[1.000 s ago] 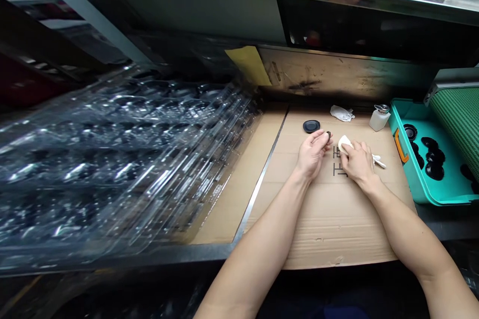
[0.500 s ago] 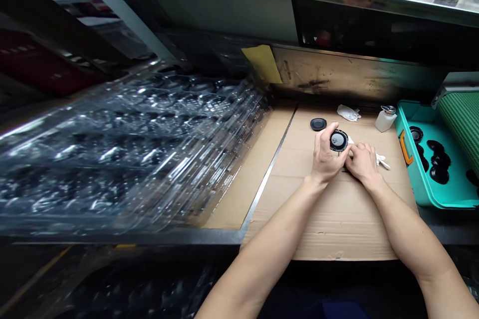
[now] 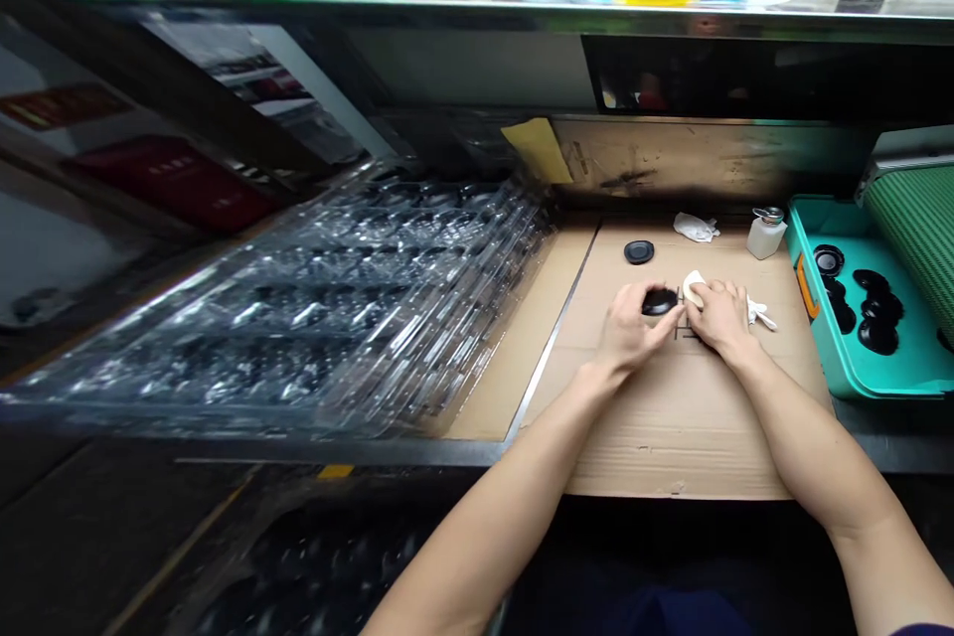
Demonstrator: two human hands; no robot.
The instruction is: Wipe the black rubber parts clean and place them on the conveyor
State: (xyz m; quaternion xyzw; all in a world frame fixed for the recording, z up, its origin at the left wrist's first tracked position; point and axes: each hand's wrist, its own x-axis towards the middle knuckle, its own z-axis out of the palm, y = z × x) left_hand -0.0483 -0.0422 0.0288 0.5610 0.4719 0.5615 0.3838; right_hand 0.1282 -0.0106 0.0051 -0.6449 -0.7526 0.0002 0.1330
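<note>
My left hand (image 3: 627, 328) is closed around the edge of a small round speaker (image 3: 659, 301), whose dark side now faces up. My right hand (image 3: 718, 314), just to its right, pinches a white cloth (image 3: 694, 285) that sticks up between thumb and fingers. Both hands are low over the cardboard sheet (image 3: 656, 437). Beyond them lies another round black part (image 3: 639, 251). A second piece of white cloth (image 3: 761, 315) shows beside the right hand; whether it joins the held one is hidden.
Stacked clear plastic trays (image 3: 298, 308) fill the left side. At right stands a teal bin (image 3: 842, 373) with several black round parts, beside a green conveyor belt (image 3: 920, 229). A small bottle (image 3: 766, 234) and crumpled white wipe (image 3: 696, 227) lie behind. A shelf (image 3: 522, 18) crosses above.
My left hand has lowered and turned the speaker, so its grey cone no longer shows. The white cloth in my right hand is more visible. The head view has shifted.
</note>
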